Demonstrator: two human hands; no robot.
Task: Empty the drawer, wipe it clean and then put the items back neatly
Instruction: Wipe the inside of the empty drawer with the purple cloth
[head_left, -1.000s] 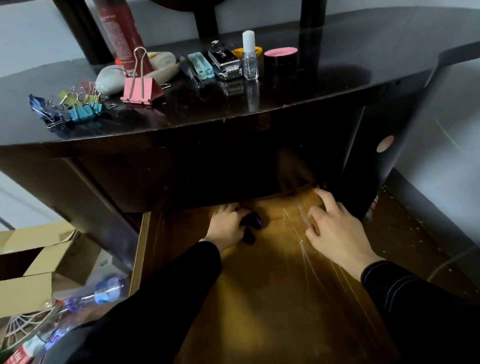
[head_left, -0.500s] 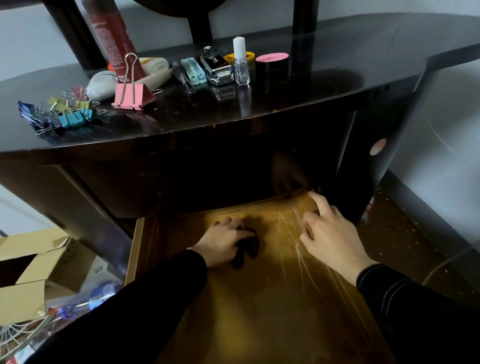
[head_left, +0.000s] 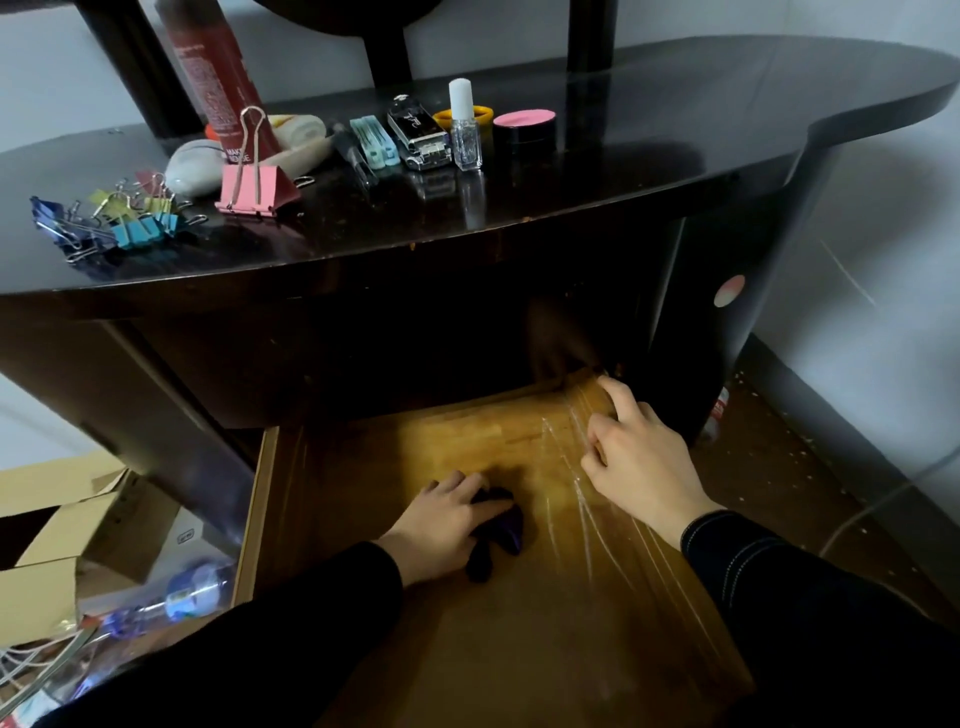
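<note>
The left hand (head_left: 441, 525) presses a dark cloth (head_left: 498, 535) flat on the drawer (head_left: 519, 649) floor, fingers closed over it. The right hand (head_left: 641, 462), loosely curled and empty, rests on clear film (head_left: 576, 499) lining the drawer. The clips (head_left: 119, 218), bottle (head_left: 464, 130) and jar (head_left: 524, 130) sit on the desk (head_left: 675, 140).

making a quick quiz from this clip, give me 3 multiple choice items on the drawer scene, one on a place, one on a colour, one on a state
1. Where is the dark cloth?
A. on the desk top
B. in the drawer under the left hand
C. in the cardboard box

2. What colour is the large binder clip?
A. pink
B. green
C. black

3. What state is the drawer in?
A. shut
B. open and full
C. open and emptied

Answers:
1. B, the left hand presses it on the drawer floor.
2. A, it stands pink on the desk top.
3. C, only cloth and hands are inside.
</note>
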